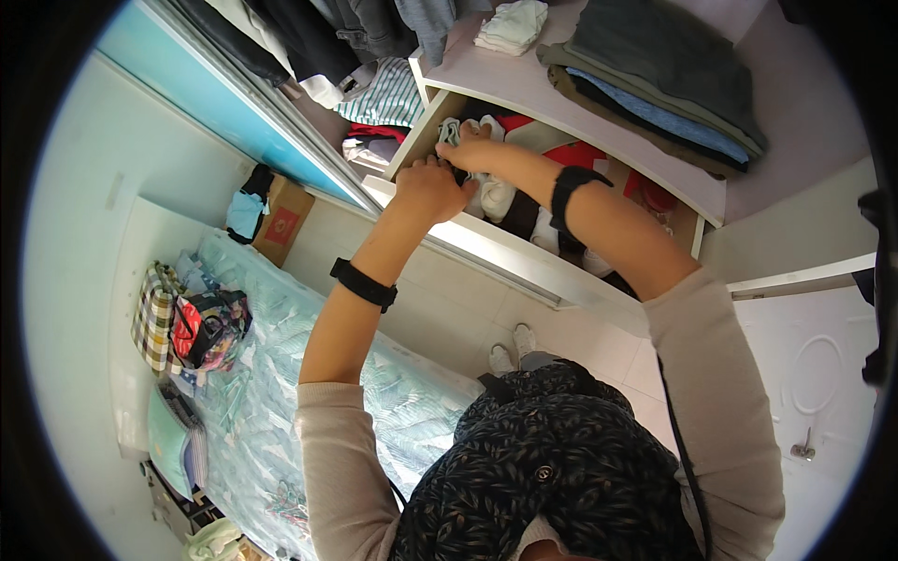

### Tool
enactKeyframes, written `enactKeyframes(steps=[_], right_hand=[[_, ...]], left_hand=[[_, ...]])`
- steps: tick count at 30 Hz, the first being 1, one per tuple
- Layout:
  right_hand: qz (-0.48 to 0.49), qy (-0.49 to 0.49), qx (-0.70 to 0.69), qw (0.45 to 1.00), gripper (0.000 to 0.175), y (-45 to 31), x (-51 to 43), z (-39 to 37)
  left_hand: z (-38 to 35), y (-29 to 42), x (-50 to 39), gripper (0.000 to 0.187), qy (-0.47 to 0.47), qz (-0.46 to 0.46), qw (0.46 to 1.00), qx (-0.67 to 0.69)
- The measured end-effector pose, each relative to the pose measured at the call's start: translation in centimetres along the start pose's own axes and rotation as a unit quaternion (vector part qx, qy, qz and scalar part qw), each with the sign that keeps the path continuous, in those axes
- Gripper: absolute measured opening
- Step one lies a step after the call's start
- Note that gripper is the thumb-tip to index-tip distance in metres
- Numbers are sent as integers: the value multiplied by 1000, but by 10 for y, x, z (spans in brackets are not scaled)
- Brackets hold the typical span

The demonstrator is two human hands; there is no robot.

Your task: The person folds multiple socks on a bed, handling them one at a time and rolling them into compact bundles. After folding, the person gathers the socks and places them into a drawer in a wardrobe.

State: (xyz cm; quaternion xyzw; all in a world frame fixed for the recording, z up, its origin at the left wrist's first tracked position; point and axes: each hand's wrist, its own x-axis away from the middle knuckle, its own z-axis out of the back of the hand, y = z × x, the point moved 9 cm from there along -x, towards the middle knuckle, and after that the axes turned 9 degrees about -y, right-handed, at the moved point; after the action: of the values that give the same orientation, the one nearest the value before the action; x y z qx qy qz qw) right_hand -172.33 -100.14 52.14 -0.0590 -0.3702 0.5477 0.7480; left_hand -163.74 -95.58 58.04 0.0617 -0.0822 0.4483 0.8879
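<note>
A white wooden drawer (484,238) stands pulled out of the wardrobe, holding rolled and folded cloth items. My left hand (429,191) reaches over the drawer's front corner, its fingertips hidden among dark and light cloth and its thumb by a pale roll. Just beyond it, my right hand (471,149) is inside the drawer with thumb and fingers apart, touching or close to a grey-and-white cloth roll (449,130); whether it grips this I cannot tell. A cream rolled cloth (498,198), possibly socks, lies beside the hands. Red fabric (572,158) lies further back.
Above the drawer, a shelf (505,80) bears a stack of folded clothes (659,84) and a folded white cloth (512,28). Hanging garments (365,31) are at the upper left. A bed (266,393) is behind on the left; a cardboard box (280,221) stands by the wall.
</note>
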Motion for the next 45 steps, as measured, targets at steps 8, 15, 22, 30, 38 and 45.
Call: enactKeyframes(steps=[8,15,22,30,38,45], right_hand=[[190,-30,138,971,73,29,160,15],[121,-118,182,969,36,86,250,-5],[175,-142,200,954,24,69,262,-26],[191,-165,182,950,25,61,262,-17],[288,21,171,942,40,23,143,27],[27,50,74,996,56,33,-30,27]], left_hand=[[38,46,77,33,269,-346,893,105],[18,47,99,36,217,-346,907,106],[20,37,120,36,209,-331,916,92],[22,40,118,36,183,-322,925,84],[38,29,97,31,144,-274,917,253],[18,44,74,51,170,-239,948,121]])
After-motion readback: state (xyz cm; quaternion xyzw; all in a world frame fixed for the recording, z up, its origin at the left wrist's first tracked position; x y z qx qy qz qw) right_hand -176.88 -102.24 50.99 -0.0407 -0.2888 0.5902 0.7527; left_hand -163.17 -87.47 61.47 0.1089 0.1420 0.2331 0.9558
